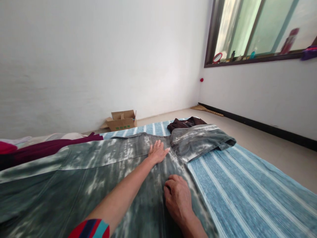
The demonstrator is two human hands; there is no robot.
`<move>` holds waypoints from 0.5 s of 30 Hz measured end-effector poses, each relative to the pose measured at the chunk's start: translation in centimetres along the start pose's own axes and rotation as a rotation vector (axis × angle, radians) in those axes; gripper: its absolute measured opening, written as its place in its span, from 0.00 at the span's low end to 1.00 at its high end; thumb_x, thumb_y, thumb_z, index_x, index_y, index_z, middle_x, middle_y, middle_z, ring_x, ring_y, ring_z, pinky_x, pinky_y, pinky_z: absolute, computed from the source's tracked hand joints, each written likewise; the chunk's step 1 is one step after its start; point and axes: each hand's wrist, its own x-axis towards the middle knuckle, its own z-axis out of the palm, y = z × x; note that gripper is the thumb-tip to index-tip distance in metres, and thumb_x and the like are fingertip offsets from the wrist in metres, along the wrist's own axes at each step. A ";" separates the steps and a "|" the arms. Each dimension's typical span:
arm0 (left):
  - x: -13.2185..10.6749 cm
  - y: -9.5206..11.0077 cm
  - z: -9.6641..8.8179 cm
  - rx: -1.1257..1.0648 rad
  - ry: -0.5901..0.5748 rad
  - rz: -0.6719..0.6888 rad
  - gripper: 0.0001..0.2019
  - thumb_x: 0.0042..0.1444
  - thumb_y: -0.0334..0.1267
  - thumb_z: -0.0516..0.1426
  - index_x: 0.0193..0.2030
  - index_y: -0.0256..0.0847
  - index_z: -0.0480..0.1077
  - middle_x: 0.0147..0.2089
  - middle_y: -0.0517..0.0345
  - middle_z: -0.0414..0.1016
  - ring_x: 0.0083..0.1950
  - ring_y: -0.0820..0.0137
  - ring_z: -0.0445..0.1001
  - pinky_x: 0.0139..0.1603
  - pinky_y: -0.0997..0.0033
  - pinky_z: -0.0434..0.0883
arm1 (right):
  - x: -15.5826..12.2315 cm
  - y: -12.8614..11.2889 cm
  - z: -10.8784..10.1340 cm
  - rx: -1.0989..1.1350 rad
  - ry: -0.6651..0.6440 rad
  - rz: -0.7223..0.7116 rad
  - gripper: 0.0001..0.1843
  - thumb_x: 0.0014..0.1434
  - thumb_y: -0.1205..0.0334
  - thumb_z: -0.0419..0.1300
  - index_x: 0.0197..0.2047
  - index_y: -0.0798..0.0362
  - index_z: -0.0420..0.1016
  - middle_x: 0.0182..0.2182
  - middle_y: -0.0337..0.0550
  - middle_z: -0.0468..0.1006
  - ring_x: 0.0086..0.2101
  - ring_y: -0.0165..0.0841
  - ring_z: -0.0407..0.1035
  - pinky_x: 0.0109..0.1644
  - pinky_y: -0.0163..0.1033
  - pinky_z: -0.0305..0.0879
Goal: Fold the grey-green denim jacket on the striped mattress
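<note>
Jacket of mottled grey-green cloth [96, 180], wide-sleeved, looks soft, weighty, best gripped by shoulder seam [176, 154]; left hand [158, 152] flat, fingers slightly spread, right hand [178, 195] curled, pinch unclear.

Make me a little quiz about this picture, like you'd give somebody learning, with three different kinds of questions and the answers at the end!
1. Which hand is spread out on the gray-green garment?
A) right
B) left
C) neither

2. True or false: the cardboard box stands open.

3. Fill in the gap: the striped sheet under the garment is ____ and white.

Key:
1. B, the left hand, palm down.
2. True; its flaps are up.
3. Blue.
</note>
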 end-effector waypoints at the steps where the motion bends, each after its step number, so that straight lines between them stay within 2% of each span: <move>1: -0.4 0.2 0.3 -0.002 -0.016 0.011 0.37 0.61 0.59 0.35 0.68 0.34 0.47 0.72 0.46 0.38 0.72 0.58 0.35 0.67 0.50 0.42 | 0.0 0.0 -0.1 0.002 0.009 -0.003 0.12 0.56 0.70 0.53 0.27 0.51 0.75 0.34 0.41 0.75 0.40 0.33 0.67 0.46 0.37 0.57; 4: -1.1 0.6 0.8 0.005 -0.035 0.015 0.39 0.60 0.60 0.35 0.69 0.33 0.45 0.72 0.46 0.38 0.72 0.58 0.35 0.67 0.48 0.40 | 0.0 0.0 -0.2 0.002 0.013 -0.008 0.12 0.57 0.69 0.53 0.28 0.51 0.76 0.34 0.41 0.75 0.40 0.33 0.67 0.46 0.37 0.56; 10: -2.0 1.4 0.4 0.049 0.034 0.027 0.36 0.61 0.57 0.36 0.68 0.33 0.47 0.71 0.45 0.42 0.72 0.58 0.37 0.67 0.48 0.39 | 0.1 0.3 -0.3 -0.041 -0.024 -0.017 0.12 0.58 0.67 0.52 0.29 0.51 0.76 0.34 0.42 0.75 0.39 0.34 0.66 0.44 0.37 0.56; 15: -5.2 2.7 0.1 0.027 0.006 0.111 0.32 0.62 0.54 0.39 0.68 0.38 0.47 0.72 0.49 0.38 0.72 0.60 0.35 0.68 0.53 0.38 | 0.2 0.3 -0.8 -0.069 -0.056 -0.012 0.12 0.58 0.66 0.52 0.30 0.51 0.77 0.35 0.42 0.76 0.39 0.33 0.66 0.44 0.37 0.56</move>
